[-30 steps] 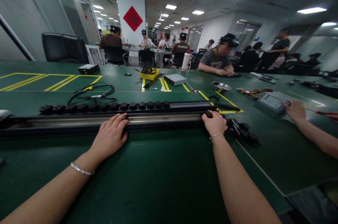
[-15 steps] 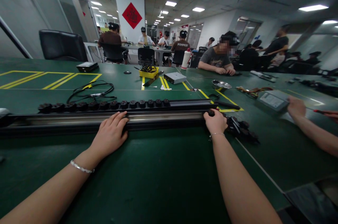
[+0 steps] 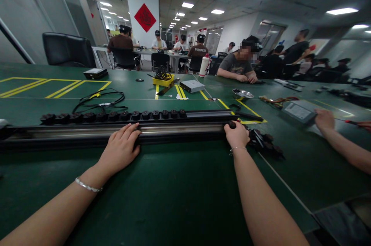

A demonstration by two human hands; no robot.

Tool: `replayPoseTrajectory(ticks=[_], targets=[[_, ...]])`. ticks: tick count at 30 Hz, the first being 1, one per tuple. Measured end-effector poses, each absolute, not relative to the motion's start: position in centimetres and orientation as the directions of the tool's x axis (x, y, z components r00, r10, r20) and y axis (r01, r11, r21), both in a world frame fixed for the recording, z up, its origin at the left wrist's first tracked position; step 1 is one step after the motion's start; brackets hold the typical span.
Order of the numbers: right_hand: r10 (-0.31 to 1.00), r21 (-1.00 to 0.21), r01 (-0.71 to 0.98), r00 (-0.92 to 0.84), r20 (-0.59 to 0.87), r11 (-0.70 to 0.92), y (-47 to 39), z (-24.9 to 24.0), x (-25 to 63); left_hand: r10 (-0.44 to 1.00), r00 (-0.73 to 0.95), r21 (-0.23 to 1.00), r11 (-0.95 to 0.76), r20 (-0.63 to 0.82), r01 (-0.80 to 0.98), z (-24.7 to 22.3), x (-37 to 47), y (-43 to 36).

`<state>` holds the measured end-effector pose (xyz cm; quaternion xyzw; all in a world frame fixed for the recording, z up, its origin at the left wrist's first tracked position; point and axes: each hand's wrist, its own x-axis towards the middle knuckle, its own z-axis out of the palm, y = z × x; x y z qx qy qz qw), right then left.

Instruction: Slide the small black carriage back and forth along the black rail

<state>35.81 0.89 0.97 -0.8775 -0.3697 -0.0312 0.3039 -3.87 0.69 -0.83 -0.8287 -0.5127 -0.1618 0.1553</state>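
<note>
A long black rail with a shiny metal channel (image 3: 179, 128) lies across the green table (image 3: 174, 192). My left hand (image 3: 123, 147) rests over the rail's near edge, its fingers stretched out and holding nothing. At the rail's right end, my right hand (image 3: 237, 134) is closed round a small black piece (image 3: 232, 124), which its fingers partly cover. Behind the rail runs a black strip with a row of round black parts (image 3: 136, 115). More black parts (image 3: 265, 141) lie in a heap just right of my right hand.
A person's hand (image 3: 324, 120) touches a grey metal box (image 3: 300, 111) on the right. Farther back are a yellow tray (image 3: 164, 80) with cables, a silver box (image 3: 191, 85), a metal bowl (image 3: 242, 93) and a looped black cable (image 3: 100, 101). Another person (image 3: 239, 64) sits across the table.
Both my hands stay in nearly the same place on the rail. In the right background, a standing person has shifted slightly left.
</note>
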Motion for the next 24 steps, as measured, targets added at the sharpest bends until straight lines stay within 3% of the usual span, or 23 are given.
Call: replayPoseTrajectory(ticks=[24], targets=[[0.592,-0.573,0.618,0.761,0.265,-0.538,0.84,0.87,36.62,0.811,0.409,-0.046,-0.431,0.418,0.901,-0.72,-3.85,0.73]])
